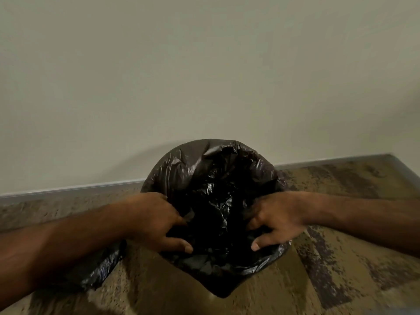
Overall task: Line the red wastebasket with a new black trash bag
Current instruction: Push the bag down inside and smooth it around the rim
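The person is fitting the black trash bag (211, 178) over the mouth of the wastebasket, which is standing on the carpet (341, 223) against the wall (204, 64); plastic is covering it so fully that no red is showing. The left hand (156, 221) and right hand (277, 220) are both curling half-closed over the near rim, fingers pinching folds of plastic inside the opening. The next move is probably calling for spreading the near edge down evenly, since loose plastic is hanging at the lower left.
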`<state>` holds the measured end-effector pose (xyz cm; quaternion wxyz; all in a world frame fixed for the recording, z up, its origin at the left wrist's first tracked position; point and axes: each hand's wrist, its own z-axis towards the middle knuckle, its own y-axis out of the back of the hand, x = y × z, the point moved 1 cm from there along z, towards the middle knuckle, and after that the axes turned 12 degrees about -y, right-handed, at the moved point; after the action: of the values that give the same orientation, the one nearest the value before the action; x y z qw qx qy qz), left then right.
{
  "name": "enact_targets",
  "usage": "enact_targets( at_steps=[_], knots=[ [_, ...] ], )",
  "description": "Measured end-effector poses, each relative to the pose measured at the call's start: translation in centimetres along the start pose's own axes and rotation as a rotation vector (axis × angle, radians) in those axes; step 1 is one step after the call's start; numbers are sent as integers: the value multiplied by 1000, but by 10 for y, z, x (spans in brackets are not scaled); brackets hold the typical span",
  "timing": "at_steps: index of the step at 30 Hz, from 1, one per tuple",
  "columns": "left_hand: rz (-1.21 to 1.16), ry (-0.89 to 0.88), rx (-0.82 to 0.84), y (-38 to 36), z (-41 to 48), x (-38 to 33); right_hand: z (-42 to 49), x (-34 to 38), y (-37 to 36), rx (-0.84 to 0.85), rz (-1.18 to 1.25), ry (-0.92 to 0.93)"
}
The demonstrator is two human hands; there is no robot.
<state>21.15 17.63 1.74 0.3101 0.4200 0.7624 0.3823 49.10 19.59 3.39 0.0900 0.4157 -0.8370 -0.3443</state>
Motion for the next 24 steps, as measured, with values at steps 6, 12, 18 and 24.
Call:
enact_targets(
  at_steps=[6, 12, 18, 24],
  knots=[
    [116, -1, -59, 4, 2, -1, -3, 1, -4, -105, 88, -23],
    [63, 182, -760, 12, -14, 15, 1, -17, -4, -757, 328, -198],
    [-405, 527, -675, -2, -4, 43, 27, -38, -11, -707, 689, -577],
    [-794, 542, -699, -5, -6, 52, 24, -52, -14, -697, 823, -539]
  ],
)
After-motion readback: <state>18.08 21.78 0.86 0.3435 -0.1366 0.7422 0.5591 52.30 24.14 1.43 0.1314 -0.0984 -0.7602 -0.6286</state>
